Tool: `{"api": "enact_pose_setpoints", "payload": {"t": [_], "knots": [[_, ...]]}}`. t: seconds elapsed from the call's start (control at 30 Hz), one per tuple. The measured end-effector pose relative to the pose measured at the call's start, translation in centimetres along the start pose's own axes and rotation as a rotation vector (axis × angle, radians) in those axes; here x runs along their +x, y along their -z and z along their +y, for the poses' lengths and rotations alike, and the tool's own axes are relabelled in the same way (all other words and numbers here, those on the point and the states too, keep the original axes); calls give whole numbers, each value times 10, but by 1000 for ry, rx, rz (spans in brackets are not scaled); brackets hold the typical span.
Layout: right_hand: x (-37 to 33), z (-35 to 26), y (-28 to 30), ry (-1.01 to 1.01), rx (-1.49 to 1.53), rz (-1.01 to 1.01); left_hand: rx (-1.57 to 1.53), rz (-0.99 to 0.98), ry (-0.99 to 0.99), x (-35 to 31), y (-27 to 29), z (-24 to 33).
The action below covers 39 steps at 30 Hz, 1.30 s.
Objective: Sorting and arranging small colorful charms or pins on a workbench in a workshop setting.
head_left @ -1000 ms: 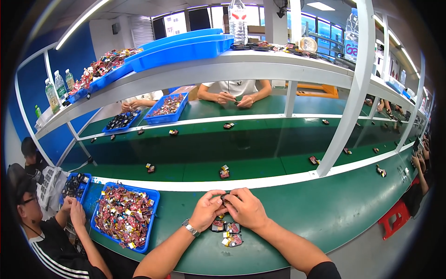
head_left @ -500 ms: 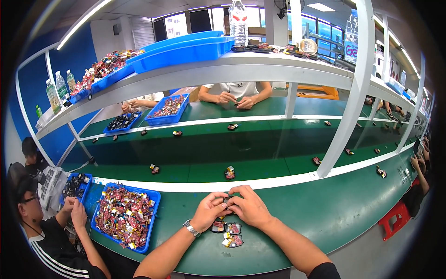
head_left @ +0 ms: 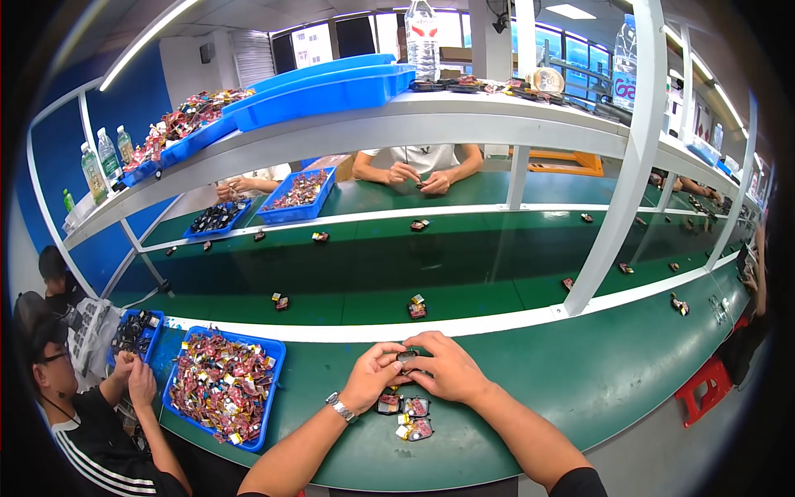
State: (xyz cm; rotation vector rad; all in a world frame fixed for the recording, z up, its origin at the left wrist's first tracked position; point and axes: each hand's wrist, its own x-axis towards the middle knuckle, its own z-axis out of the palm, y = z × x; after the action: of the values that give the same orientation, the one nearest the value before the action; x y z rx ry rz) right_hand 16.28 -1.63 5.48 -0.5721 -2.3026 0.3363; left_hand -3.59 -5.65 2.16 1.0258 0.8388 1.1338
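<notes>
Over the green work table, my left hand (head_left: 374, 378) and my right hand (head_left: 451, 368) meet with fingers closed round a small dark casing (head_left: 407, 356). Fingers cover most of the casing, so its inside is hard to make out. Just below the hands lie several small black cases, among them one with a silvery face (head_left: 416, 407) and one with a red circuit board and a white-and-yellow block (head_left: 415, 428). A metal-banded watch is on my left wrist.
To the left stands a blue tray (head_left: 279, 364) heaped with red circuit boards. A person (head_left: 108, 422) sits beyond it by another blue tray. Ahead runs a green conveyor (head_left: 364, 286) carrying spaced-out units. A white post (head_left: 617, 166) and a shelf rise over it; a red stool (head_left: 704, 389) stands right.
The units on the near conveyor have shifted slightly to the right. My right fingers have moved a little on the casing, showing more of it; my left hand stays about where it was.
</notes>
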Motion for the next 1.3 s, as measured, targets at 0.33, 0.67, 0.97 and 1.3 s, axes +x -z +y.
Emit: {"api": "enact_pose_setpoints", "payload": {"t": [0.33, 0.67, 0.97, 1.3], "knots": [[-7, -6, -17, -191, 154, 167, -162, -46, 5, 1, 6, -4], [-8, -9, -18, -219, 130, 150, -170, -47, 2, 1, 5, -4], [-10, -8, -26, -288, 200, 253, -195, -44, -11, 1, 2, -3], [-12, -10, -34, -313, 214, 268, -205, -55, -11, 1, 10, -8]]}}
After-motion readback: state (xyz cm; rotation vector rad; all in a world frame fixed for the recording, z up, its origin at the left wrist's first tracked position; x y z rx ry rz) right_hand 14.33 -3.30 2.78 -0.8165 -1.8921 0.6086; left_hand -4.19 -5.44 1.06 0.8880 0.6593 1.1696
